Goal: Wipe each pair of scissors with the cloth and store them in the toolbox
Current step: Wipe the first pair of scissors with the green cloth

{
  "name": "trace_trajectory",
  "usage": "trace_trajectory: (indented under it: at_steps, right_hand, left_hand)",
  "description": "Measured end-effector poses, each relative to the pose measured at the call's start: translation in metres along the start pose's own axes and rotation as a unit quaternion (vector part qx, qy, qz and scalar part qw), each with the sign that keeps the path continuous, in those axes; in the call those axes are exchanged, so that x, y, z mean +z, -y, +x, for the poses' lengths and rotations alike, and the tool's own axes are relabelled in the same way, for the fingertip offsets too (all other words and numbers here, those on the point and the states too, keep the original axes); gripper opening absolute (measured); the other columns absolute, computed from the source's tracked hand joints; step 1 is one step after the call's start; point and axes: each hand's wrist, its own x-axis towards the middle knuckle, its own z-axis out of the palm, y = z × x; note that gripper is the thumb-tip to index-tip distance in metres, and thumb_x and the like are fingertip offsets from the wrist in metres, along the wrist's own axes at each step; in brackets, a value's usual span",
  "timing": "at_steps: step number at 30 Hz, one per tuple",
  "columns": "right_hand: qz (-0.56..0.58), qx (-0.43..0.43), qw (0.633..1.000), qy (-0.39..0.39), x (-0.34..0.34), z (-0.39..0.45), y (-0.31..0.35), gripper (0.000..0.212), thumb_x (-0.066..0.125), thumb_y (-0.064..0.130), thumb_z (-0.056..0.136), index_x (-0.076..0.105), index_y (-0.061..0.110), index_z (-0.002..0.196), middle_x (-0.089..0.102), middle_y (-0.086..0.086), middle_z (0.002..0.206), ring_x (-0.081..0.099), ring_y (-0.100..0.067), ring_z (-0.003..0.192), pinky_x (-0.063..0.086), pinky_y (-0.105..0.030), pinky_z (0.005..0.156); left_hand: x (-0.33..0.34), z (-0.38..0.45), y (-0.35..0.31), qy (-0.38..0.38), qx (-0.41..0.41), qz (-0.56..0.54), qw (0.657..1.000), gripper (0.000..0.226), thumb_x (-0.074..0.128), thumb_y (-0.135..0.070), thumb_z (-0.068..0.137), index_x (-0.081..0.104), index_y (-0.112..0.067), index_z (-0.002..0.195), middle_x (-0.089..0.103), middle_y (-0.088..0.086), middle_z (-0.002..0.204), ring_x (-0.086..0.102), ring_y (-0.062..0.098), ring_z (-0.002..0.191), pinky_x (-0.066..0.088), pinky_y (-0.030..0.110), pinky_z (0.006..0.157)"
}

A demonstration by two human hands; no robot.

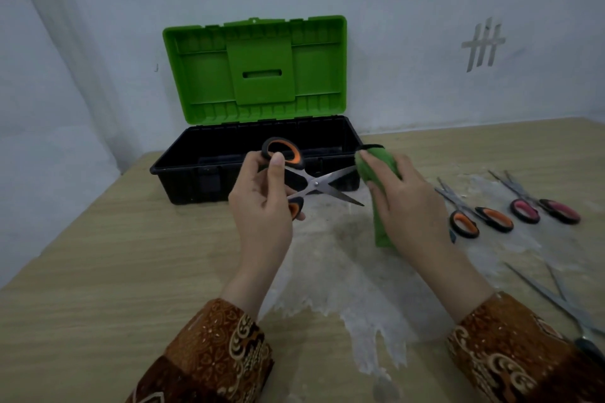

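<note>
My left hand (262, 203) has its grip closed on the handles of the orange-and-black scissors (311, 181), thumb laid across the upper loop, blades spread open and pointing right. My right hand (406, 203) has its grip closed round the green cloth (376, 173), which is bunched over the tip of the upper blade; a tail of it hangs below my palm. Both are held in the air just in front of the toolbox (203, 170).

The toolbox stands open, its green lid (258, 69) upright against the wall, its black tray dark inside; I cannot tell what lies in it.

On the wood-grain surface (114, 271) to my right lie a second orange-handled pair (474, 216) and, beside it, a pink-handled pair (540, 206), both closed with blades pointing away. Nearer me, at the right edge, a long pair with dark handles (556, 301) lies open. A whitish smear (360, 298) spreads over the surface under my hands. The pale wall (98, 42) behind carries strips of tape (483, 46) at upper right
</note>
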Motion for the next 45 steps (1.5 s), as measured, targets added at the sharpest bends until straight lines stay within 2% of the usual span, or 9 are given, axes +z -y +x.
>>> trace_trajectory:
  at_steps: [5,10,16,19,25,29,35,39,45]
  right_hand:
    - [0.021,0.007,0.996,-0.084,-0.012,0.004,-0.002,0.041,0.064,0.012,0.088,0.06,0.015,0.129,0.061,-0.014,0.106,0.047,-0.016,0.066,0.034,-0.021,0.054]
    - [0.047,-0.153,0.987,-0.026,0.002,-0.005,0.024,0.042,0.063,0.019,0.085,0.061,0.019,0.127,0.064,-0.015,0.114,0.063,-0.022,0.075,0.056,-0.028,0.056]
    - [0.015,-0.071,0.997,-0.003,0.005,-0.005,0.017,0.041,0.065,0.02,0.088,0.057,0.022,0.129,0.06,-0.009,0.102,0.06,-0.025,0.07,0.049,-0.032,0.044]
    - [0.007,-0.049,0.999,0.021,0.005,-0.006,0.015,0.037,0.056,0.022,0.09,0.054,0.024,0.128,0.059,-0.01,0.102,0.059,-0.029,0.069,0.05,-0.036,0.044]
    - [-0.016,-0.011,1.0,0.024,0.003,-0.005,0.019,0.042,0.068,0.012,0.084,0.057,0.024,0.123,0.058,-0.008,0.103,0.059,-0.028,0.069,0.05,-0.036,0.044]
    - [-0.005,0.007,1.0,0.014,0.003,-0.004,0.02,0.035,0.066,0.018,0.087,0.06,0.022,0.121,0.06,-0.009,0.103,0.06,-0.027,0.071,0.049,-0.035,0.043]
    - [0.002,0.073,0.997,-0.004,-0.003,-0.002,0.003,0.034,0.062,0.017,0.089,0.059,0.018,0.123,0.056,-0.011,0.093,0.054,-0.03,0.065,0.032,-0.026,0.048]
    - [0.044,0.051,0.997,-0.043,-0.013,0.0,0.002,0.034,0.06,0.017,0.091,0.059,0.017,0.125,0.057,-0.008,0.097,0.047,-0.018,0.063,0.033,-0.022,0.051]
    - [0.143,-0.043,0.989,-0.005,-0.013,-0.006,0.037,0.034,0.05,0.03,0.093,0.058,0.023,0.126,0.054,0.002,0.097,0.048,-0.009,0.063,0.034,-0.009,0.052]
  left_hand:
    - [-0.003,0.003,0.007,-0.053,-0.08,-0.033,0.995,0.026,0.042,-0.026,0.103,0.051,-0.009,0.086,0.048,0.013,0.059,0.055,0.039,0.047,0.044,0.021,0.038]
    - [0.0,0.002,0.009,-0.089,-0.122,-0.067,0.986,0.028,0.043,-0.026,0.103,0.048,-0.009,0.081,0.048,0.004,0.054,0.053,0.023,0.039,0.044,0.022,0.036]
    - [-0.001,0.004,0.008,-0.095,-0.139,-0.092,0.982,0.028,0.043,-0.027,0.103,0.048,-0.012,0.08,0.049,-0.004,0.047,0.052,0.022,0.036,0.042,0.022,0.036]
    - [0.001,0.002,0.008,-0.09,-0.14,-0.092,0.982,0.028,0.043,-0.027,0.103,0.048,-0.011,0.08,0.048,0.0,0.05,0.052,0.022,0.035,0.043,0.022,0.036]
    - [0.003,0.002,0.006,-0.094,-0.143,-0.099,0.98,0.025,0.043,-0.028,0.102,0.051,-0.01,0.086,0.048,0.013,0.057,0.053,0.024,0.039,0.043,0.02,0.038]
    - [0.006,-0.001,0.005,-0.087,-0.127,-0.099,0.983,0.022,0.043,-0.026,0.102,0.053,-0.015,0.086,0.051,0.006,0.052,0.053,0.022,0.039,0.044,0.021,0.038]
    - [-0.003,0.007,0.008,-0.128,-0.116,-0.09,0.981,0.025,0.042,-0.031,0.103,0.051,-0.015,0.086,0.049,0.001,0.053,0.053,0.02,0.04,0.046,0.021,0.04]
    - [-0.006,0.011,0.01,-0.148,-0.116,-0.083,0.979,0.025,0.041,-0.031,0.103,0.05,-0.011,0.09,0.05,-0.001,0.053,0.053,0.018,0.04,0.045,0.021,0.038]
    - [0.0,0.002,0.006,-0.101,-0.04,-0.04,0.993,0.021,0.041,-0.029,0.103,0.052,-0.016,0.09,0.047,0.004,0.056,0.05,0.018,0.045,0.051,0.036,0.039]
